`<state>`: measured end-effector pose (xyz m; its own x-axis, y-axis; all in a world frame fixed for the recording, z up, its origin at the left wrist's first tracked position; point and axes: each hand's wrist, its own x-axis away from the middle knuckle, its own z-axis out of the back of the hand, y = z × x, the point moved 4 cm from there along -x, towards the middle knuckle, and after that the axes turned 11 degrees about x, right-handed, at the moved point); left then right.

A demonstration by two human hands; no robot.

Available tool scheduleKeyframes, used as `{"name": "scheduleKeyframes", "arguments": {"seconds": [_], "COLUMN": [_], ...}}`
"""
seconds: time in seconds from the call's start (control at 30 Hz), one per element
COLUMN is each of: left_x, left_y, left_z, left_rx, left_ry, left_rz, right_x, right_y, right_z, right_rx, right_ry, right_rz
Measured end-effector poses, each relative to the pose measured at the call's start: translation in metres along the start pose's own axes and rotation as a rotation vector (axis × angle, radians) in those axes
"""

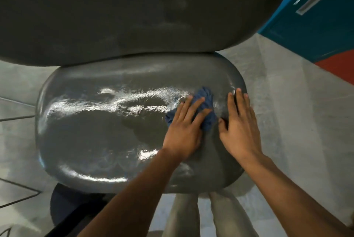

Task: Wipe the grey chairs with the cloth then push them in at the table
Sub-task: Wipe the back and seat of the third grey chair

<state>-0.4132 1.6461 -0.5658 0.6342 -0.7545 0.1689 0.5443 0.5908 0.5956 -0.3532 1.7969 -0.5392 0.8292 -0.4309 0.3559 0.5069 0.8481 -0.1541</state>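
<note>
Grey chair seat long axis left-right, bare floor beyond its right edge, left hand straight-fingered pressing blue cloth near that edge, right hand flat beside it

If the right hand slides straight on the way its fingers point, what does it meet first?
Probably nothing on the seat: the right hand lies flat near the grey chair seat far-right rim, so it would slip off toward the backrest. Depth is unclear.

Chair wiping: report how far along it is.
Done: much of the chair seat shines with wet streaks. In hand: the left hand presses the blue cloth flat near the seat's right end; the right hand rests open beside it. Left: no table is in view, so pushing in remains.
</note>
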Motion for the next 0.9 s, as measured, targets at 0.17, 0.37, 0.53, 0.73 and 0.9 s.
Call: {"name": "scheduleKeyframes", "arguments": {"seconds": [0.17, 0.37, 0.53, 0.73, 0.9], "left_x": [0.055, -0.074, -0.115, -0.008, 0.039], "left_y": [-0.061, -0.052, 0.028, 0.041, -0.049], "left_z": [0.027, 0.045, 0.007, -0.019, 0.021], "left_rx": [-0.09, 0.076, 0.068, 0.045, -0.068], "left_ry": [-0.013, 0.331, 0.289, -0.047, 0.076], "left_rz": [0.092, 0.508, 0.18, -0.268, -0.004], "right_x": [0.028, 0.052, 0.068, 0.077, 0.077], "right_y": [0.004, 0.011, 0.016, 0.021, 0.024], "right_z": [-0.005, -0.014, -0.022, -0.022, -0.015], "right_rx": [-0.048, -0.17, -0.236, -0.319, -0.333], "right_ry": [-0.037, -0.059, -0.027, 0.02, 0.009], "right_rz": [-0.015, -0.093, -0.138, -0.175, -0.187]}}
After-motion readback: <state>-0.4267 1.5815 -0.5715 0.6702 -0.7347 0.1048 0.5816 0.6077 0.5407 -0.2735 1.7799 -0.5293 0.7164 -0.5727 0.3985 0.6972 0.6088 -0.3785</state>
